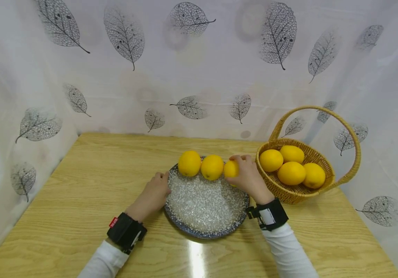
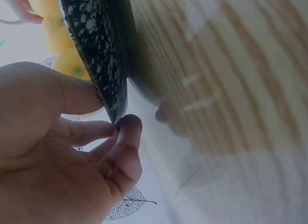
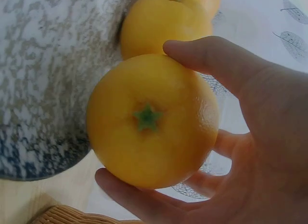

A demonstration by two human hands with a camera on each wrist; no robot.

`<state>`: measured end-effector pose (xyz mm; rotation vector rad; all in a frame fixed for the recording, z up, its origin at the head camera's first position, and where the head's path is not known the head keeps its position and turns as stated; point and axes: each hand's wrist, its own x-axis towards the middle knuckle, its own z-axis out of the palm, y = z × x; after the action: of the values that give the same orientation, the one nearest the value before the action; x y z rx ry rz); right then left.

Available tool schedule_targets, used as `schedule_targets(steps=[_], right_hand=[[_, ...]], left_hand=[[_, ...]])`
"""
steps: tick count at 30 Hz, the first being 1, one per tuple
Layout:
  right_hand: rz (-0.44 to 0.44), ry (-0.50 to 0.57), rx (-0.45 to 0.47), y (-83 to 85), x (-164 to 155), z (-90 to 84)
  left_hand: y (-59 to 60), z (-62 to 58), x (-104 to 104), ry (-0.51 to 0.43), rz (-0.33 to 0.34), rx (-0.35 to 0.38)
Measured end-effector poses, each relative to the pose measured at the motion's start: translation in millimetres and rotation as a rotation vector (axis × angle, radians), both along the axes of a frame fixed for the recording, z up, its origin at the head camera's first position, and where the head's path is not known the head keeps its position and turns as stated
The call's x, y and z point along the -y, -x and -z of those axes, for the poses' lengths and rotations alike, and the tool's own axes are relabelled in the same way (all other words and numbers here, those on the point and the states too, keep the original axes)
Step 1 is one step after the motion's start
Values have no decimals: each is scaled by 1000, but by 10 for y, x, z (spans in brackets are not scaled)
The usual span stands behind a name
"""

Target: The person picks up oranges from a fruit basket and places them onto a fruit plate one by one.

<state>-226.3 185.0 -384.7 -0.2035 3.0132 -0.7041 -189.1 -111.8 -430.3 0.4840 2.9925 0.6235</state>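
Observation:
A round speckled plate [image 1: 204, 208] with a dark blue rim lies on the wooden table. My left hand [image 1: 153, 193] holds its left edge; in the left wrist view the thumb is over the rim [image 2: 98, 55] and fingertips are beneath it. Two oranges, one at the far left [image 1: 189, 163] and one beside it [image 1: 212, 167], sit along the plate's far side. My right hand [image 1: 249, 175] grips a third orange [image 3: 149, 123] at the plate's far right, thumb on one side and fingers around the other. A green star-shaped stem mark shows on it.
To the right stands a wicker basket [image 1: 292, 199] with a tall arched handle [image 1: 353, 154], holding several yellow-orange fruits [image 1: 292, 173]. It sits close to my right wrist. Behind the wooden table [image 1: 98, 170] hangs a white curtain [image 1: 205, 69] printed with leaves.

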Motion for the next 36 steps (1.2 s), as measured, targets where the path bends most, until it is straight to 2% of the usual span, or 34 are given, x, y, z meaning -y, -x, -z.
schedule_targets(steps=[6, 23, 36], right_hand=[[-10, -14, 22, 24, 28, 58], [-16, -45, 59, -37, 20, -38], [-21, -46, 52, -60, 8, -73]], left_hand=[[2, 2, 3, 4, 1, 9], [19, -9, -14, 7, -15, 24], [15, -18, -17, 7, -18, 43]])
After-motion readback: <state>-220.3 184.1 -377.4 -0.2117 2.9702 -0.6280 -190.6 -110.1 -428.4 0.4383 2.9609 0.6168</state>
